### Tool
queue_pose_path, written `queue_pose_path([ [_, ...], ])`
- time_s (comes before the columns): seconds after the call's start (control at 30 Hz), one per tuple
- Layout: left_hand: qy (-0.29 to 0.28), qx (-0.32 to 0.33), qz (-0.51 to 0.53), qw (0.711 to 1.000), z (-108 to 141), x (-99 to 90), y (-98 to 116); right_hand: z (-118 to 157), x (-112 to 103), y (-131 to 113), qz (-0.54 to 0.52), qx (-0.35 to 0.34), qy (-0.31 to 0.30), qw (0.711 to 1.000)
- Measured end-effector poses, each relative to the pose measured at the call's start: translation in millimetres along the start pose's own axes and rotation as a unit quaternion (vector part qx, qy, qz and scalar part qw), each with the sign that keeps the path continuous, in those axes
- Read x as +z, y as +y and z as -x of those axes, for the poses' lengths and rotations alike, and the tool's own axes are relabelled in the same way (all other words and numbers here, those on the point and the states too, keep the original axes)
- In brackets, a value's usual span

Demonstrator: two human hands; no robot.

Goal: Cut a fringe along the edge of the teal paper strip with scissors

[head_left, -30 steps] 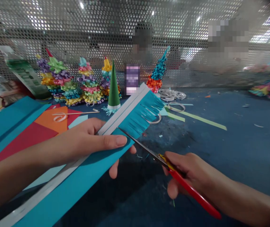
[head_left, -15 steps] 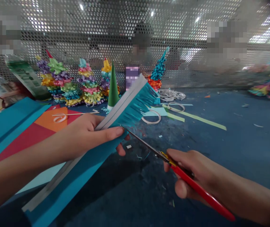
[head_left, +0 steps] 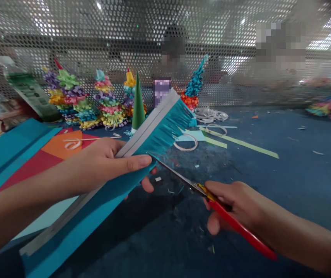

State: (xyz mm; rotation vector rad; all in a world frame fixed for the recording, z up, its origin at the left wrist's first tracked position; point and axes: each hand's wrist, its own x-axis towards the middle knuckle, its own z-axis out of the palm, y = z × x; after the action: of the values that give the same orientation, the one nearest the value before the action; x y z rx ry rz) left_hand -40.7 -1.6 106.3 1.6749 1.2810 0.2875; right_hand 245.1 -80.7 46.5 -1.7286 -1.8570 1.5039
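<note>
Teal paper [head_left: 161, 133], left hand [head_left: 96, 164], scissors [head_left: 241, 228], right hand [head_left: 235, 204]

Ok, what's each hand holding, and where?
The left hand pinches the teal paper strip just below its cut fringe; the right hand grips steel scissors by their red handles.

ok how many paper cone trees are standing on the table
5: three ruffled multicoloured paper trees at left, a plain green paper cone beside them, a teal-and-orange paper tree to the right; more may be hidden

Matt teal paper [head_left: 162, 133], glossy red plastic scissor handles [head_left: 241, 227], smooth steel blades [head_left: 177, 177]
</note>
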Motion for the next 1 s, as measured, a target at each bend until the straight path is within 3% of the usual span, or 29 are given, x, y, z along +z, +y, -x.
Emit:
queue_pose_path([
  [0.07, 0.009, -0.018, 0.037, 0.999, 3.7, 2.1, 5.9, 0.2, 0.7, 0.7, -0.010, 0.001, -0.001, 1.000],
  [0.2, 0.001, 0.010, 0.093, 0.996, 7.9, 5.7, 9.3, 1.1, 0.8, 0.5, -0.017, -0.021, -0.004, 1.000],
  [0.3, -0.003, 0.006, 0.106, 0.994, 7.1, 6.8, 6.4, 3.0, 0.7, -3.8, -0.005, 0.002, 0.005, 1.000],
  [0.5, -0.054, 0.003, 0.200, 0.978, 2.3, 7.6, -1.0, 7.2, -1.8, -9.1, 0.017, -0.022, -0.007, 1.000],
  [0.7, -0.074, -0.003, 0.208, 0.975, 3.9, 9.1, -4.4, 7.7, -0.1, -7.0, -0.010, 0.004, -0.035, 0.999],
  [1.0, -0.081, 0.010, 0.191, 0.978, 2.8, 9.5, -5.2, 4.7, 1.9, -7.0, 0.009, -0.020, -0.015, 1.000],
])
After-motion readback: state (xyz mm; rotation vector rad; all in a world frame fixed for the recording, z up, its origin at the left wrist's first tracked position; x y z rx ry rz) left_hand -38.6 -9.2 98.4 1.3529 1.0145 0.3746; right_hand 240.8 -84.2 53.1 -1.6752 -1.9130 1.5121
